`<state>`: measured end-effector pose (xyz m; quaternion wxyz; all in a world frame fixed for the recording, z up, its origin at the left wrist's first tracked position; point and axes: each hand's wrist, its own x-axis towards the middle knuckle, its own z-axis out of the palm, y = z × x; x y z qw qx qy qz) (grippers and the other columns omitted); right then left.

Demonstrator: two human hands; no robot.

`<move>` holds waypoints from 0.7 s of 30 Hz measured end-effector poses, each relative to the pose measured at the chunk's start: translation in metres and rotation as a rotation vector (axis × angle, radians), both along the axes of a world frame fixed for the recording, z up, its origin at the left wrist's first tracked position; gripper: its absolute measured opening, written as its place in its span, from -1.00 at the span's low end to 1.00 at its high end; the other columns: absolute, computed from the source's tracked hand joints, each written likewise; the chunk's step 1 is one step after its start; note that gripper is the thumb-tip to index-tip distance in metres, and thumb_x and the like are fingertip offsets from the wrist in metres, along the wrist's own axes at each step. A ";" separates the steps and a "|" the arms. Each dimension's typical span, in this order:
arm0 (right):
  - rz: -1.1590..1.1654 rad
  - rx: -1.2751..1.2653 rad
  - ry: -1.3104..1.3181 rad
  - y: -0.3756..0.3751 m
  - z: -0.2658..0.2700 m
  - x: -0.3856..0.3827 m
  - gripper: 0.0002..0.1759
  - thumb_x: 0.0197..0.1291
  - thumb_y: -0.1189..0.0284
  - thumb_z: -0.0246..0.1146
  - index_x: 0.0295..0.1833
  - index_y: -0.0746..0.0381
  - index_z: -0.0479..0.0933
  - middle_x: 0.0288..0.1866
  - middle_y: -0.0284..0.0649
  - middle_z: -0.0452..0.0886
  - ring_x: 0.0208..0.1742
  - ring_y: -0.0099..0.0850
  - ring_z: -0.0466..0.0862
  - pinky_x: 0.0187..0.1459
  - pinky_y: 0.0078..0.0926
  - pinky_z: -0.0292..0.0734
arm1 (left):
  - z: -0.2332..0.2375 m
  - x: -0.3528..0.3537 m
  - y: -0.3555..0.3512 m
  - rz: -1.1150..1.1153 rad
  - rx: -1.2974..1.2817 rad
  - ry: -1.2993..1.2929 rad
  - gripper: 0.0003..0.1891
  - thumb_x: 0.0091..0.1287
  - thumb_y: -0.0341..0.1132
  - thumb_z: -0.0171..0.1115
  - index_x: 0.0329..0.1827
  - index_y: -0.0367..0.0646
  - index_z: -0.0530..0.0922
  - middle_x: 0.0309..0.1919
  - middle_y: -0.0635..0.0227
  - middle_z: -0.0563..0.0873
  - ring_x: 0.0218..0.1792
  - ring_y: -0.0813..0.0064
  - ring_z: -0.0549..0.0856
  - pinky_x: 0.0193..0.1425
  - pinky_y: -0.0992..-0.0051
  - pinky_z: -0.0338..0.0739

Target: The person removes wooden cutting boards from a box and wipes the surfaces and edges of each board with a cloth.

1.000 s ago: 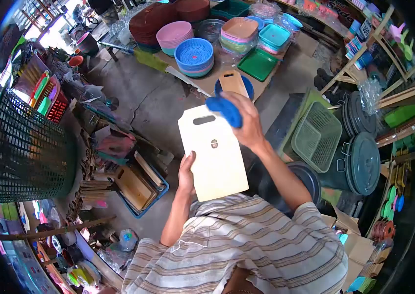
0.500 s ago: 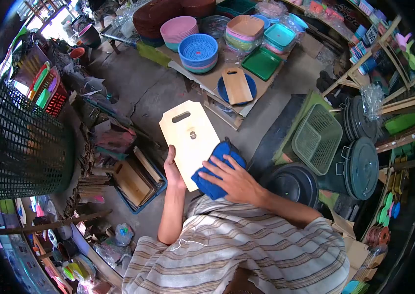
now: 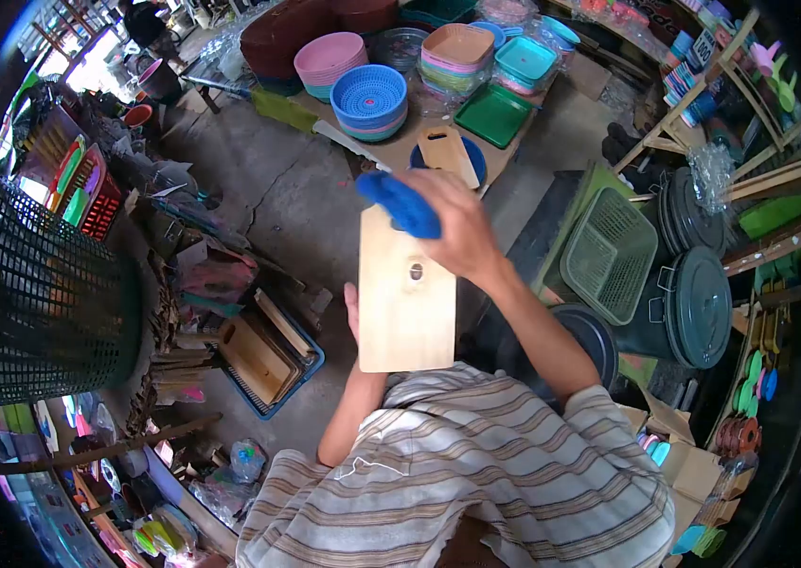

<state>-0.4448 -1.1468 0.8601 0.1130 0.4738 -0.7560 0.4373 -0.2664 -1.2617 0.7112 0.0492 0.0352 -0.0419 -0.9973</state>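
Note:
A pale wooden cutting board (image 3: pixel 407 322) with a small dark mark near its middle is held upright in front of my chest. My left hand (image 3: pixel 352 310) grips it at the left edge; only part of that hand shows, the rest being behind the board. Bunched in my right hand (image 3: pixel 460 225) is a blue cloth (image 3: pixel 399 205), over the board's top end, where it hides the handle slot. The right hand is slightly blurred by motion.
Ahead, a table bears blue baskets (image 3: pixel 369 102), a green tray (image 3: pixel 493 117) and another cutting board (image 3: pixel 447 154). On the floor at left, a blue crate (image 3: pixel 271 409) holds more boards. Dark lidded bins (image 3: pixel 703 308) and a green-grey basket (image 3: pixel 609 256) stand at right.
My right hand has carried the cloth from the board's lower right up to its top end. The board has turned more upright and shifted slightly right; my left hand stays at its left edge.

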 end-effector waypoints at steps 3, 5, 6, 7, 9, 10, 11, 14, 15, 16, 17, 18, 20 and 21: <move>-0.065 0.291 0.053 -0.024 -0.058 0.012 -0.23 0.50 0.03 0.24 0.72 0.00 0.29 0.75 0.10 0.23 0.70 0.31 0.20 0.64 0.38 0.01 | -0.015 -0.007 0.015 -0.114 0.164 0.201 -0.18 0.67 0.35 -0.24 0.77 -0.03 0.22 0.64 0.12 0.42 0.59 0.00 0.46 0.67 -0.05 0.35; -0.012 0.335 0.031 -0.029 -0.086 0.035 -0.22 0.51 0.04 0.21 0.75 -0.07 0.22 0.80 0.01 0.14 0.73 0.30 0.16 0.64 0.46 -0.05 | -0.018 -0.009 0.016 -0.073 0.107 0.187 -0.22 0.70 0.31 -0.26 0.79 -0.01 0.17 0.66 0.16 0.40 0.61 0.07 0.43 0.68 -0.01 0.34; -0.006 0.338 0.031 -0.026 -0.085 0.046 -0.22 0.51 0.04 0.21 0.75 -0.07 0.22 0.80 0.01 0.14 0.73 0.30 0.16 0.64 0.46 -0.05 | -0.008 -0.009 0.017 -0.021 0.056 0.132 -0.25 0.72 0.27 -0.26 0.79 0.00 0.15 0.67 0.17 0.38 0.62 0.09 0.42 0.69 0.01 0.32; 0.056 0.391 0.034 -0.022 -0.084 0.057 -0.24 0.53 0.01 0.16 0.75 -0.07 0.23 0.82 -0.01 0.12 0.73 0.29 0.15 0.65 0.45 -0.06 | -0.002 -0.008 0.019 0.031 0.008 0.074 -0.27 0.74 0.24 -0.27 0.80 0.02 0.13 0.68 0.19 0.37 0.63 0.11 0.40 0.71 0.03 0.30; 0.192 0.443 0.003 -0.013 -0.085 0.081 -0.25 0.54 -0.01 0.12 0.75 -0.07 0.25 0.82 -0.06 0.13 0.74 0.26 0.16 0.66 0.44 -0.08 | -0.037 -0.001 0.014 0.065 -0.021 0.118 -0.29 0.75 0.22 -0.27 0.80 0.03 0.13 0.70 0.20 0.33 0.64 0.14 0.38 0.74 0.06 0.23; 0.253 0.438 -0.019 -0.007 -0.084 0.096 -0.23 0.50 0.00 0.17 0.74 -0.08 0.26 0.82 -0.06 0.14 0.74 0.24 0.17 0.66 0.44 -0.08 | -0.049 0.005 0.013 0.169 -0.114 -0.024 -0.29 0.74 0.24 -0.26 0.79 0.07 0.15 0.70 0.17 0.33 0.63 0.11 0.40 0.69 0.02 0.31; 0.314 0.431 -0.040 0.000 -0.078 0.113 -0.20 0.45 0.01 0.22 0.74 -0.09 0.26 0.81 -0.07 0.16 0.73 0.23 0.18 0.65 0.44 -0.09 | -0.058 0.010 0.013 0.271 -0.207 -0.167 -0.29 0.72 0.27 -0.25 0.78 0.10 0.17 0.69 0.14 0.33 0.61 0.08 0.42 0.64 -0.02 0.40; 0.469 0.511 -0.037 0.025 -0.059 0.152 0.00 0.21 0.09 0.44 0.76 -0.19 0.23 0.83 -0.13 0.13 0.77 0.13 0.15 0.66 0.42 -0.09 | -0.037 0.005 -0.020 0.136 -0.135 -0.270 -0.20 0.62 0.42 -0.20 0.68 0.07 0.34 0.53 0.12 0.54 0.46 0.01 0.58 0.54 -0.06 0.51; 0.464 0.476 -0.028 0.033 -0.060 0.160 -0.02 0.17 0.11 0.46 0.73 -0.23 0.29 0.81 -0.14 0.17 0.74 0.04 0.23 0.60 0.38 0.03 | -0.026 0.004 -0.020 0.134 -0.145 -0.242 -0.19 0.62 0.42 -0.21 0.63 0.01 0.42 0.45 0.19 0.63 0.44 0.07 0.59 0.57 0.00 0.47; 0.459 0.488 -0.028 0.037 -0.054 0.157 -0.03 0.14 0.08 0.47 0.71 -0.23 0.33 0.77 -0.13 0.22 0.69 0.00 0.28 0.53 0.33 0.09 | -0.007 0.004 -0.020 0.096 -0.143 -0.223 -0.15 0.55 0.50 -0.13 0.62 0.03 0.45 0.43 0.20 0.64 0.37 0.05 0.64 0.50 -0.02 0.52; 0.454 0.499 -0.029 0.038 -0.050 0.153 -0.03 0.10 0.05 0.48 0.69 -0.23 0.37 0.73 -0.12 0.26 0.63 -0.04 0.32 0.46 0.28 0.16 | -0.011 0.002 -0.019 0.101 -0.142 -0.226 -0.15 0.55 0.50 -0.13 0.62 0.03 0.45 0.43 0.20 0.64 0.37 0.05 0.64 0.50 -0.02 0.52; 0.433 0.492 -0.033 0.036 -0.051 0.147 -0.04 0.10 0.06 0.48 0.68 -0.25 0.38 0.69 -0.13 0.30 0.60 -0.07 0.35 0.41 0.24 0.19 | -0.016 0.001 -0.016 0.091 -0.121 -0.192 -0.12 0.52 0.52 -0.14 0.66 0.07 0.39 0.48 0.13 0.59 0.42 -0.06 0.60 0.51 -0.09 0.52; 0.342 0.448 -0.011 0.027 -0.059 0.139 -0.06 0.09 0.11 0.47 0.66 -0.30 0.40 0.58 -0.11 0.39 0.54 -0.08 0.40 0.37 0.22 0.21 | -0.018 -0.005 -0.010 0.115 -0.175 -0.319 -0.01 0.43 0.62 -0.18 0.72 0.12 0.30 0.52 0.07 0.56 0.51 -0.19 0.52 0.57 -0.20 0.45; 0.318 0.422 -0.032 0.023 -0.063 0.135 -0.09 0.09 0.14 0.47 0.64 -0.31 0.42 0.58 -0.07 0.40 0.56 -0.05 0.39 0.40 0.28 0.19 | -0.017 -0.004 -0.011 0.122 -0.175 -0.318 -0.01 0.43 0.62 -0.18 0.72 0.12 0.30 0.52 0.07 0.56 0.51 -0.19 0.52 0.57 -0.20 0.45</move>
